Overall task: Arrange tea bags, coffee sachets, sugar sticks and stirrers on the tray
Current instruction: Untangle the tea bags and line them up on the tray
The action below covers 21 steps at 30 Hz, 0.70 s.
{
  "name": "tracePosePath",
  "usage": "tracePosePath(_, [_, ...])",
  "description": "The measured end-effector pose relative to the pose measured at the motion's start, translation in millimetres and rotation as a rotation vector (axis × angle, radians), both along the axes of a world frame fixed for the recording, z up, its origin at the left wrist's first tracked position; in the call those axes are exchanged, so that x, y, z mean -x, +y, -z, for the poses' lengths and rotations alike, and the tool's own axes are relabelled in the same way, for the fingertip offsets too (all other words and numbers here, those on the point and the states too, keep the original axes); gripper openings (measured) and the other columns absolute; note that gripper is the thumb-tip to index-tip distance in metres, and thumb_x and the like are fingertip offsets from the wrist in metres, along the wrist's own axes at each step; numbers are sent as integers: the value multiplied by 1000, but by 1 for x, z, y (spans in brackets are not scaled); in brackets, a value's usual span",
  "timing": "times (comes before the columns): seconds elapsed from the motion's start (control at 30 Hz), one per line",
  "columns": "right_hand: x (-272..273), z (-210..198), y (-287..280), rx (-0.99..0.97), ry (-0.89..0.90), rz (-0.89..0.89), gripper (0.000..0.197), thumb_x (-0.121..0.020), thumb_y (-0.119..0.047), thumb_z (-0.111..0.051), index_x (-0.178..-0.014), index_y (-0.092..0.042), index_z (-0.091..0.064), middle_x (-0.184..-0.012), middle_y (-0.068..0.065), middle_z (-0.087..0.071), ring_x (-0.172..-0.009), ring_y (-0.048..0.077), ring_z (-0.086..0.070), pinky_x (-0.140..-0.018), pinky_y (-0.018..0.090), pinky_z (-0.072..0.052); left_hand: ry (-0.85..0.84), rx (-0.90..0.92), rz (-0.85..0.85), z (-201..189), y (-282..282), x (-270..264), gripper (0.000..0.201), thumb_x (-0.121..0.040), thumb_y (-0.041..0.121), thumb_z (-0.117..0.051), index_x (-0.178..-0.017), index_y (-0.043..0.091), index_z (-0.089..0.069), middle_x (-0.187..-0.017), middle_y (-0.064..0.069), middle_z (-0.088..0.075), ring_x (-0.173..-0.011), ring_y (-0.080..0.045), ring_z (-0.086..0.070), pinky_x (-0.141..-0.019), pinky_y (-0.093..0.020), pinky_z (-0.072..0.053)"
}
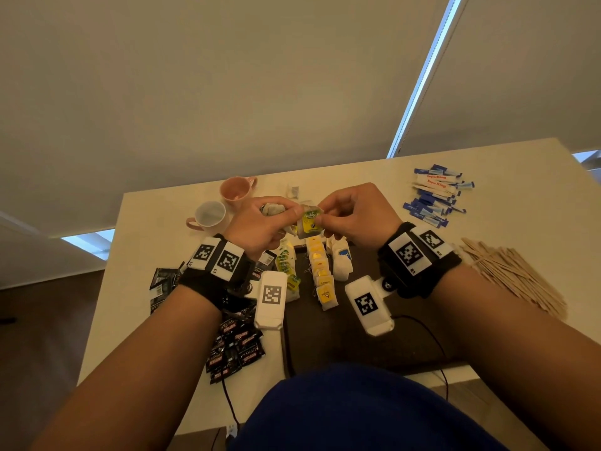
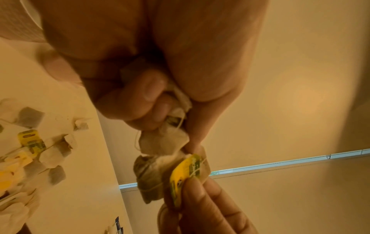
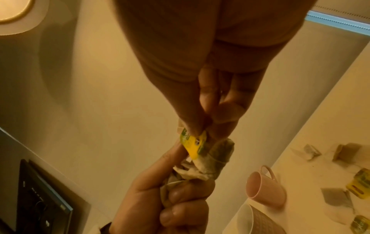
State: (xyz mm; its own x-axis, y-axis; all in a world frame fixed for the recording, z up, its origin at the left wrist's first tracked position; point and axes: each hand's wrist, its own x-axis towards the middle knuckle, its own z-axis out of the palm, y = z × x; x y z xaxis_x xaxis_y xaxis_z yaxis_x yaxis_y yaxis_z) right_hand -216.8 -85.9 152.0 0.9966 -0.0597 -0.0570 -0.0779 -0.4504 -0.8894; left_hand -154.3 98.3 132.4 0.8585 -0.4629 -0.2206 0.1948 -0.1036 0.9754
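Both hands are raised above the dark tray (image 1: 374,336). My left hand (image 1: 260,222) grips a crumpled bunch of tea bags (image 1: 273,209) in its curled fingers (image 2: 140,98). From that bunch my right hand (image 1: 351,216) pinches one tea bag with a yellow-green tag (image 1: 310,221) between thumb and fingertips (image 3: 200,123). The tag (image 2: 184,178) and its bag (image 3: 218,158) stay touching the bunch (image 2: 162,142). Rows of tea bags (image 1: 322,275) lie on the tray's far part. Black coffee sachets (image 1: 234,343) lie left of the tray, blue-white sugar sticks (image 1: 432,196) far right, wooden stirrers (image 1: 510,275) right.
A pink mug (image 1: 235,188) and a second mug with a white inside (image 1: 209,216) stand at the table's far left. Loose tea bags (image 3: 336,194) lie on the table near them. A black cable (image 1: 432,340) crosses the tray's near right corner.
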Motion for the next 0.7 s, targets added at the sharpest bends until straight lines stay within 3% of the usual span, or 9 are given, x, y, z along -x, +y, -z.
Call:
tracePosePath(0.1, [-7, 9, 1, 62, -28, 38, 8, -81, -18, -77, -86, -11, -76, -76, 2, -73, -68, 14, -67, -65, 27, -56, 8, 2, -4, 2, 3, 1, 11, -93, 11, -64, -84, 8, -68, -52, 0, -50, -37, -8, -30, -37, -15, -24])
tracePosePath(0.2, [-12, 17, 1, 23, -11, 65, 10, -82, -16, -76, -86, -6, -75, -80, 6, -73, -74, 19, -69, -72, 32, -58, -25, -20, 21, 6, 6, -1, 8, -93, 14, -66, -87, 9, -70, -60, -1, -59, -39, -8, -35, -37, -16, -27])
tracePosePath(0.33, [-12, 33, 4, -125, 75, 36, 4, -84, -7, -73, -86, -6, -70, -78, 16, -73, -72, 32, -71, -68, 38, -61, -74, -101, -32, 14, 11, -6, 9, -92, 18, -68, -90, 10, -72, -73, -4, -69, -43, -10, -36, -38, -17, -29])
tracePosePath(0.4, [-10, 51, 8, -129, 126, 63, 7, -84, -6, -74, -83, -11, -69, -77, 14, -72, -68, 29, -70, -66, 39, -61, -50, -112, -79, 18, 12, -8, 12, -94, 17, -64, -92, 7, -71, -80, -5, -73, -44, -10, -35, -38, -17, -28])
tracePosePath(0.53, [-1, 103, 22, 0, 290, 42, 13, -83, -11, -75, -83, -22, -68, -77, 9, -71, -67, 22, -69, -68, 40, -61, 4, -123, -108, 29, 15, -9, 13, -95, 17, -64, -90, 7, -70, -78, -3, -74, -43, -9, -34, -37, -17, -27])
tracePosePath(0.6, [4, 126, 34, 106, 376, -18, 7, -84, -16, -74, -91, -17, -72, -80, 5, -71, -68, 16, -66, -72, 35, -60, 16, -138, -98, 35, 17, -6, 13, -94, 17, -64, -89, 7, -71, -79, -4, -74, -44, -11, -34, -37, -18, -27])
tracePosePath(0.7, [6, 151, 53, 221, 503, -91, 18, -87, -22, -72, -104, -15, -73, -97, 5, -73, -83, 14, -65, -69, 19, -50, 49, -164, -103, 46, 18, -2, 11, -93, 19, -67, -87, 11, -72, -82, -7, -74, -46, -13, -36, -39, -19, -28])
